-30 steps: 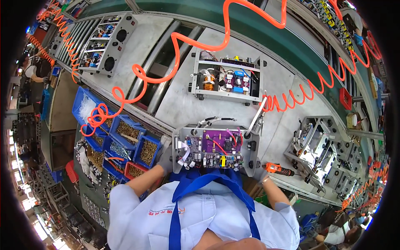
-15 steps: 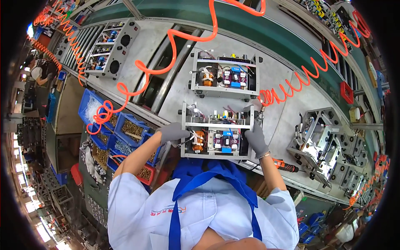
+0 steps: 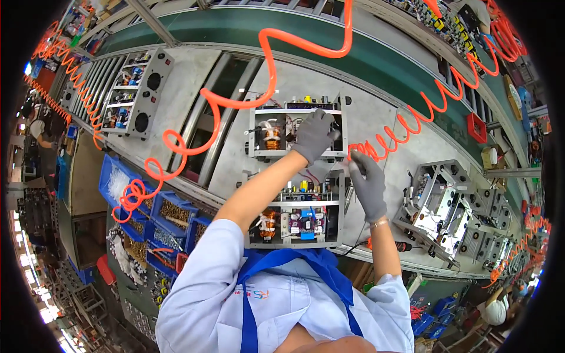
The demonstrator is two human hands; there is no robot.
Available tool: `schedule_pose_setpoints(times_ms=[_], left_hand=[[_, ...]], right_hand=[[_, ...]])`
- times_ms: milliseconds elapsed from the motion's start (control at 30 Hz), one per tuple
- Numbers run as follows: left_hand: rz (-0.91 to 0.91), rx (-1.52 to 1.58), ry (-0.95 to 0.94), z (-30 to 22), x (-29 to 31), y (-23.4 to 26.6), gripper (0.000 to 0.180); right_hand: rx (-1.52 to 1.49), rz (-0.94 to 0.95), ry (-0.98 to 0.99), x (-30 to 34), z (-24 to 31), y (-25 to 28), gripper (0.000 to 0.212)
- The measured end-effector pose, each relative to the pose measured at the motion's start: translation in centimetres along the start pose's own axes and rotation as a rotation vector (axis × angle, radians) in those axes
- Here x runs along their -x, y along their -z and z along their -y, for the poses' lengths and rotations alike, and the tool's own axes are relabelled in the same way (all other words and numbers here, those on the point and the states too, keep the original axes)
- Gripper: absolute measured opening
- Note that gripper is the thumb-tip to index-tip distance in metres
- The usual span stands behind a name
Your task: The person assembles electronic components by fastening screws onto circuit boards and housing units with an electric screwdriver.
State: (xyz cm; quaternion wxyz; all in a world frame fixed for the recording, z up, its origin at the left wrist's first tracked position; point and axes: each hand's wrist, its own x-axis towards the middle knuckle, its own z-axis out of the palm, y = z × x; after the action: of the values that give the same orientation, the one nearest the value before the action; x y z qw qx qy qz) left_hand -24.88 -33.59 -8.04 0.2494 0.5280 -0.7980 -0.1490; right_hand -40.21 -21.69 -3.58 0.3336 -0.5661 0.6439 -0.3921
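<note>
Two open metal-framed electronic units stand one behind the other on the bench. My gloved left hand reaches over the far unit, its fingers bent over the upper crossbar; the fingertips are partly hidden. The near unit stands just in front of my apron, with copper coils, blue parts and a circuit board inside; neither hand touches it. My gloved right hand is raised right of both units, its thumb and fingers apart. Its fingertips are beside the lower end of an orange coiled hose. A metal tool lies partly hidden near that hand.
Blue bins of screws stand at the left. Another orange coiled hose hangs across the bench. Several partly built metal frames stand at the right, and a finished-looking unit rests by rollers at the far left. A powered driver lies near the front edge.
My left hand has left the near unit's left side and moved forward onto the far unit. My right hand has come off the near unit's right side and risen beside the hose.
</note>
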Motion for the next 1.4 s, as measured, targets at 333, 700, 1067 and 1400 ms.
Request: schedule_pose_setpoints(times_ms=[333, 700, 1067, 1400], left_hand=[[-0.275, 1.442, 0.627, 3.5, -2.3, 0.9, 0.032], [0.377, 0.219, -0.451, 9.9, -2.1, 6.3, 0.012], [0.553, -0.357, -0.353, 5.7, -2.3, 4.5, 0.009], [0.364, 0.040, -0.261, -4.7, 19.5, 10.9, 0.046]], right_hand=[[0.353, -0.044, 0.227, -10.2, -2.4, -6.1, 0.031], [0.954, 0.274, 0.445, -10.7, -3.4, -7.6, 0.014], [0.934, 0.305, 0.292, -11.7, -1.9, -7.4, 0.018], [0.424, 0.308, 0.386, 7.8, 0.6, 1.1, 0.039]])
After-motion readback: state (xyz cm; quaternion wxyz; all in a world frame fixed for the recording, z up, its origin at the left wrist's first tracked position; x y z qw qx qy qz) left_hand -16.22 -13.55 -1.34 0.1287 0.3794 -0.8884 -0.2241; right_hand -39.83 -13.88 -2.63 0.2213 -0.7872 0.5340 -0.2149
